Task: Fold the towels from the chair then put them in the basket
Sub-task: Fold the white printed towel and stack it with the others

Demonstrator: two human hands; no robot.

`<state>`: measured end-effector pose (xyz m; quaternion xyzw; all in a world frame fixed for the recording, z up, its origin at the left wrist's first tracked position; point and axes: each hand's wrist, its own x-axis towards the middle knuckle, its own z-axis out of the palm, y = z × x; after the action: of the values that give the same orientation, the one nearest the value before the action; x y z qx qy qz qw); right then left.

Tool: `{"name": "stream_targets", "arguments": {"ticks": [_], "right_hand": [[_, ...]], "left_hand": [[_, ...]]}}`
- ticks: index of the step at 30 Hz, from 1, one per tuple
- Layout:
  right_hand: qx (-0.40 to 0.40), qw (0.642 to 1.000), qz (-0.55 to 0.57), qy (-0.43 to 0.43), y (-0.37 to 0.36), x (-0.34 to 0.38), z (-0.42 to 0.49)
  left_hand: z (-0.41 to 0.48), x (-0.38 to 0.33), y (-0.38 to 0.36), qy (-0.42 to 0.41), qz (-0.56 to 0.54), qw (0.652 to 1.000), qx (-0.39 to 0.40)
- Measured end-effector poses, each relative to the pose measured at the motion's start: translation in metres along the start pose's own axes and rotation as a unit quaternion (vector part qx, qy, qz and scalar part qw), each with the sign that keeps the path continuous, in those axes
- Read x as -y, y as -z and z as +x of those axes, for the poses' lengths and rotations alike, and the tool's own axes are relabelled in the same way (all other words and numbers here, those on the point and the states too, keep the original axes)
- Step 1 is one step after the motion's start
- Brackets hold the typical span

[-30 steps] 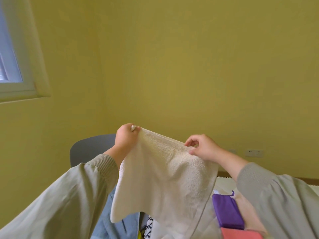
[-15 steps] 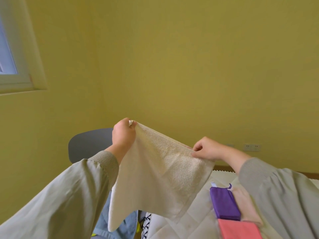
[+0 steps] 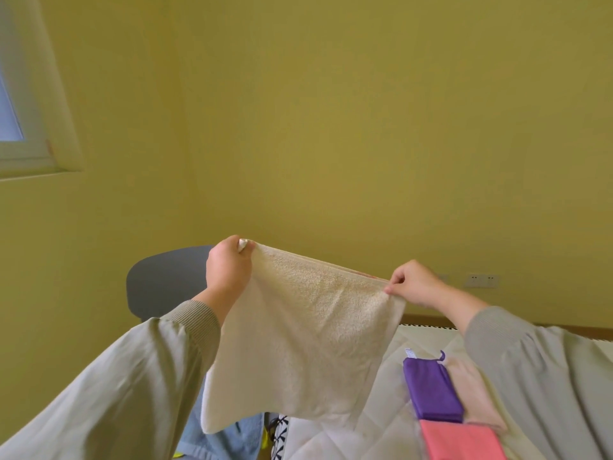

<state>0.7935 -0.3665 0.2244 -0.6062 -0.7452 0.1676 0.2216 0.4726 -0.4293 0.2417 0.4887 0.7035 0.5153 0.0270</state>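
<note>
Towel (image 3: 308, 330) hangs mid-frame, its top edge now taut where a second ago it sagged. We note left hand (image 3: 229, 270) gripping one corner, right hand (image 3: 414, 283) pinching the other; we judge it ready to fold.

Hidden and cut off
The cream towel (image 3: 308, 343) covers part of the grey chair (image 3: 166, 280); the bottom edge cuts the coral towel (image 3: 461, 441).

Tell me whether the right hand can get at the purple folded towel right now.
Not freely: the right hand is pinching a corner of the cream towel. Otherwise the purple towel lies uncovered just below it, so the reach looks easy once it lets go.
</note>
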Motion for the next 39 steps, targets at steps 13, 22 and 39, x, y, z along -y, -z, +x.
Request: {"name": "stream_targets", "arguments": {"ticks": [13,22,39], "right_hand": [[-0.038,0.992,-0.118,0.035,0.006,0.000,-0.003],[0.070,0.990,-0.126,-0.015,0.008,-0.007,-0.009],[0.279,0.949,-0.057,-0.133,-0.079,-0.078,0.080]], "left_hand": [[-0.002,0.025,0.002,0.000,0.025,0.994,0.108],[-0.036,0.042,0.000,0.006,-0.003,0.993,0.122],[-0.013,0.124,-0.110,0.061,0.156,0.960,0.223]]}}
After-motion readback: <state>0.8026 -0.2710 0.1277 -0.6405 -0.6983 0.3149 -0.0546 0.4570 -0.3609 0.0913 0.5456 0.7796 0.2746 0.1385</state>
